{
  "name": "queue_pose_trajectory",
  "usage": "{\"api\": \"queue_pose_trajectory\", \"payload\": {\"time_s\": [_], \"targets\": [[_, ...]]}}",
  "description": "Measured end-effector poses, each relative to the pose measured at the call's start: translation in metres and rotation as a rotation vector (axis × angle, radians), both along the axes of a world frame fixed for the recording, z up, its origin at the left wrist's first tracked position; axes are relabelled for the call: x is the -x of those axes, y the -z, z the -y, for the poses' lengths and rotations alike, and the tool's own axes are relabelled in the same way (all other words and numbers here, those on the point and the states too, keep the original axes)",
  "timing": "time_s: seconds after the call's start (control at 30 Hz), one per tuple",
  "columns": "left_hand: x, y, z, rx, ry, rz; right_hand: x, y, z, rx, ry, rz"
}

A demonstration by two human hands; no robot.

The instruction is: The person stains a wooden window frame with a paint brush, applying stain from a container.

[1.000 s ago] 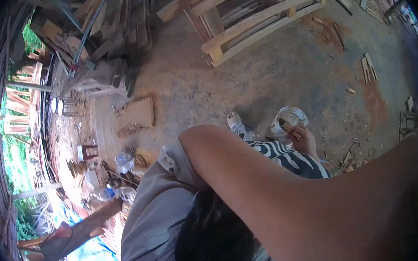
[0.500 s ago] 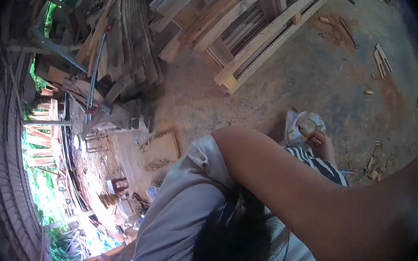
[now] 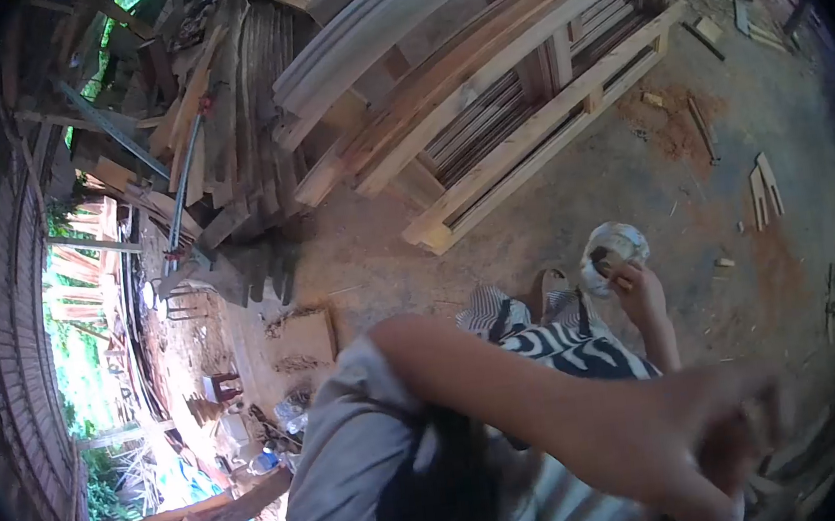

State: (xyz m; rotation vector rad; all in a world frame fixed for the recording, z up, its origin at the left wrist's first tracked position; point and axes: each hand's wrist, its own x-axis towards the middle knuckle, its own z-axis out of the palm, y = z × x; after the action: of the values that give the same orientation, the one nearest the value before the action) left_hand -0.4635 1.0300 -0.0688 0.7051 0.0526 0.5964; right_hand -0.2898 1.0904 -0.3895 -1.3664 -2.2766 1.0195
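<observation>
My left hand (image 3: 713, 453) is close to the camera at the lower right, slightly blurred. Its fingers curve and the thumb stands apart from them; I see nothing between them. That arm comes out of a light grey sleeve (image 3: 336, 409). Farther off, my right hand (image 3: 633, 288) is closed at the rim of a white, crinkled plastic bag (image 3: 612, 242) with a dark opening. What the bag contains is not clear. Near it are black-and-white patterned clothing (image 3: 567, 347) and a sandalled foot (image 3: 547, 293).
The view is tilted. A long wooden frame (image 3: 548, 157) and stacked boards (image 3: 241, 97) lie at the top. Sawdust (image 3: 671, 126) and wood offcuts (image 3: 765, 192) lie on the floor at the right. A flat board (image 3: 302, 339) is left of centre.
My left forearm has swung down and the hand has come into view at the lower right. My right hand and the bag sit slightly higher in the picture, and the view has shifted.
</observation>
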Motion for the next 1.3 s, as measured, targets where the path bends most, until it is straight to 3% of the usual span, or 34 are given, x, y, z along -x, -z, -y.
{"api": "queue_pose_trajectory", "payload": {"time_s": [0.03,0.07,0.13,0.17,0.2,0.23,0.27,0.33,0.4,0.53,0.63,0.8,0.83,1.0,1.07,1.1,1.13,1.17,1.23,1.27,1.3], "targets": [[0.015,0.018,-0.011,-0.094,-0.021,-0.127,0.004,0.004,-0.014,-0.031,-0.056,-0.052],[0.035,0.04,-0.022,-0.322,-0.196,-0.314,0.011,0.003,-0.027,-0.059,-0.111,-0.105],[0.09,0.066,-0.042,-0.634,-0.595,-0.935,0.044,-0.029,-0.05,-0.055,-0.185,-0.165],[0.113,0.109,-0.049,-0.635,-0.787,-1.151,0.062,-0.041,-0.058,-0.048,-0.248,-0.235],[0.141,0.173,-0.044,-0.529,-0.954,-1.189,0.079,-0.043,-0.065,-0.03,-0.298,-0.23],[0.17,0.238,-0.039,-0.417,-1.123,-1.209,0.096,-0.042,-0.072,-0.058,-0.368,-0.232],[0.191,0.268,-0.03,-0.123,-1.179,-1.048,0.112,-0.042,-0.076,-0.089,-0.438,-0.235],[0.223,0.265,-0.015,0.407,-1.025,-1.044,0.157,-0.061,-0.087,-0.118,-0.574,-0.306],[0.254,0.312,0.01,0.451,-1.04,-0.996,0.203,-0.07,-0.096,-0.127,-0.634,-0.324],[0.295,0.346,0.013,0.518,-1.263,-0.805,0.288,-0.06,-0.102,-0.004,-0.847,-0.328],[0.327,0.356,0.008,0.512,-1.386,-0.705,0.34,-0.053,-0.111,0.033,-0.945,-0.261],[0.377,0.324,0.005,0.646,-1.417,-0.598,0.411,-0.043,-0.121,0.042,-1.139,-0.245],[0.395,0.33,0.01,0.588,-1.319,-0.572,0.421,-0.033,-0.119,0.1,-1.115,-0.283],[0.418,0.33,0.021,0.773,-1.43,-0.609,0.462,-0.026,-0.129,0.201,-1.073,-0.467],[0.419,0.346,0.023,0.969,-1.544,-0.945,0.467,-0.018,-0.137,0.539,-0.704,-0.496],[0.422,0.358,0.028,1.04,-1.53,-0.955,0.475,-0.005,-0.147,0.437,-0.639,-0.748],[0.422,0.369,0.033,1.055,-1.536,-0.949,0.476,0.005,-0.171,0.47,-0.596,-0.553],[0.421,0.372,0.033,1.168,-1.61,-0.945,0.476,0.011,-0.194,0.586,-0.451,-0.538],[0.417,0.391,0.048,1.361,-1.727,-0.8,0.483,0.045,-0.252,0.456,-0.231,-0.524],[0.413,0.41,0.065,1.382,-1.727,-0.799,0.483,0.078,-0.289,0.215,-0.224,-0.471],[0.409,0.431,0.081,1.415,-1.74,-0.632,0.489,0.104,-0.319,-0.027,-0.216,-0.417]]}}
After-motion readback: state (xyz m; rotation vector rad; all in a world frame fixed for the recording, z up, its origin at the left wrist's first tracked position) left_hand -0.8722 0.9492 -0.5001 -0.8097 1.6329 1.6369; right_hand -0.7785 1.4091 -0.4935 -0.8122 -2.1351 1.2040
